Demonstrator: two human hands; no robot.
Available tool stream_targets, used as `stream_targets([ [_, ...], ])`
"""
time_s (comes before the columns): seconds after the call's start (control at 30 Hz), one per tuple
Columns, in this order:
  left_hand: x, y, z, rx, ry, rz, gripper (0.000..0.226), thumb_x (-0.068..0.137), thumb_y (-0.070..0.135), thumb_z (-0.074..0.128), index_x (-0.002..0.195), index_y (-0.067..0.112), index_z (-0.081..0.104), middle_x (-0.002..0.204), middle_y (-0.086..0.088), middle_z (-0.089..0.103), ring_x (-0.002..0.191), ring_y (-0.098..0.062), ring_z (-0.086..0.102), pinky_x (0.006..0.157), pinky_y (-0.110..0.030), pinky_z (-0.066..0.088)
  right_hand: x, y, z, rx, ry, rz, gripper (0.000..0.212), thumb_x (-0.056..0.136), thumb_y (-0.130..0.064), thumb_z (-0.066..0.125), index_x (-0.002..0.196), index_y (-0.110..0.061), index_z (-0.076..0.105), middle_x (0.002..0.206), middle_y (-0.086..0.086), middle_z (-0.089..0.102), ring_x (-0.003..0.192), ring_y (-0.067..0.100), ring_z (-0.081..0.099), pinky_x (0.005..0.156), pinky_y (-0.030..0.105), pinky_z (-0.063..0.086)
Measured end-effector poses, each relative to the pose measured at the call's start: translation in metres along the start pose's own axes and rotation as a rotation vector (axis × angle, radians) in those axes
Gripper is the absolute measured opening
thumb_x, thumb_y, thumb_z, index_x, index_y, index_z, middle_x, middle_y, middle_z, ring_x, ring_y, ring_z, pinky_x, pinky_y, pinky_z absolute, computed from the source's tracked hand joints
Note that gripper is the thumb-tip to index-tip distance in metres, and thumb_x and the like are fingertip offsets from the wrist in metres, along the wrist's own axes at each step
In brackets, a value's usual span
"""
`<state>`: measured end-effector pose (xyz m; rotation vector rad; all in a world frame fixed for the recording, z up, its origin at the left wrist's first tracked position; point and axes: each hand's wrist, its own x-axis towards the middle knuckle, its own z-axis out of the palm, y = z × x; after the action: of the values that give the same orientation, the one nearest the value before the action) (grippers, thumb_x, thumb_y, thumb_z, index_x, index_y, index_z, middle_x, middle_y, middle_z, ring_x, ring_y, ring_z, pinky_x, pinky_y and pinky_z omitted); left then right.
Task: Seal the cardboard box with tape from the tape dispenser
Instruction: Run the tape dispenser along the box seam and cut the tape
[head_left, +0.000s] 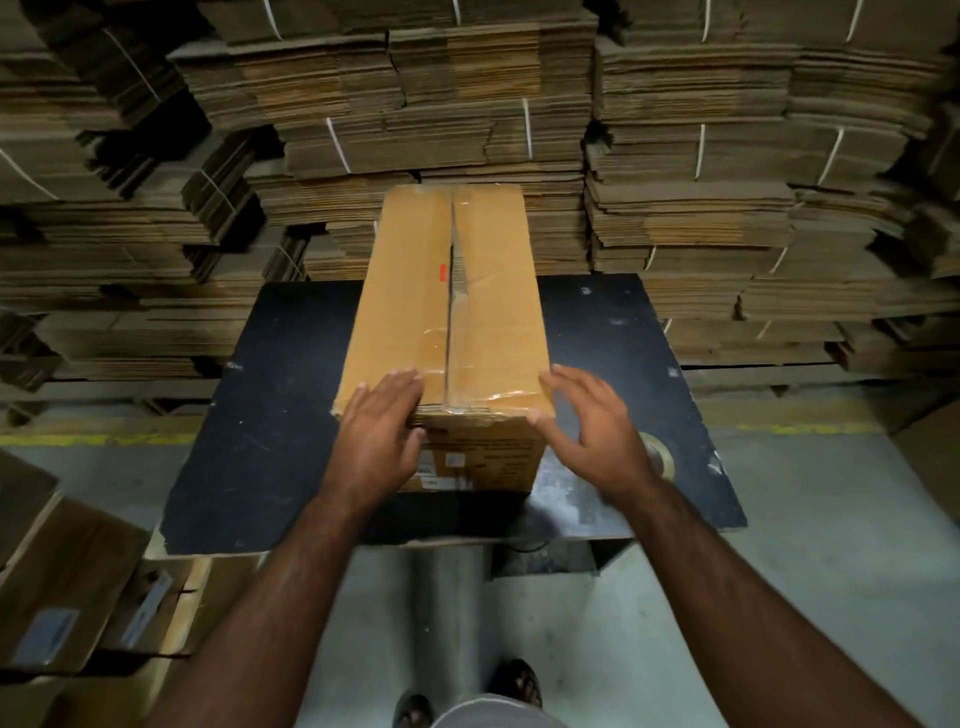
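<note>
A long brown cardboard box (405, 291) lies on a black table (270, 415), its two top flaps folded down with a dark seam running along the middle. Old clear tape glints across the near end of the top. My left hand (379, 441) rests flat on the box's near left corner, fingers over the top edge. My right hand (592, 431) hovers with spread fingers at the near right corner, thumb touching the edge. A roll of tape (660, 454) lies on the table just right of my right hand, partly hidden by it.
Tall stacks of flattened, strapped cardboard (467, 104) fill the wall behind the table. More flat boxes (62, 582) lie on the floor at lower left. A yellow line (93, 439) marks the concrete floor. My feet (467, 691) stand by the table's post.
</note>
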<state>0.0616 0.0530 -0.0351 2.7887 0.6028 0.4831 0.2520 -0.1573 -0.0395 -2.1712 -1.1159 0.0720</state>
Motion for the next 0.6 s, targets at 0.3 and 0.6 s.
stream_targets([
  [0.3, -0.005, -0.011, 0.020, 0.278, -0.103, 0.072, 0.098, 0.081, 0.060, 0.045, 0.157, 0.010, 0.007, 0.165, -0.008, 0.007, 0.151, -0.025, 0.006, 0.120, -0.046, 0.003, -0.045, 0.129, 0.031, -0.091, -0.265, 0.576, 0.039, 0.082, -0.024, 0.077, 0.104, -0.004, 0.052, 0.115, 0.023, 0.057, 0.113, 0.036, 0.054, 0.090, 0.032, 0.039],
  [0.6, -0.005, -0.009, 0.014, 0.336, -0.171, 0.049, 0.107, 0.076, 0.061, 0.052, 0.158, 0.011, 0.005, 0.166, -0.007, 0.004, 0.151, -0.025, 0.006, 0.121, -0.049, 0.005, -0.006, 0.146, 0.051, 0.105, -0.159, 0.757, 0.055, 0.076, -0.003, 0.076, 0.116, -0.018, 0.040, 0.121, 0.016, 0.056, 0.101, 0.033, 0.058, 0.077, 0.033, 0.045],
])
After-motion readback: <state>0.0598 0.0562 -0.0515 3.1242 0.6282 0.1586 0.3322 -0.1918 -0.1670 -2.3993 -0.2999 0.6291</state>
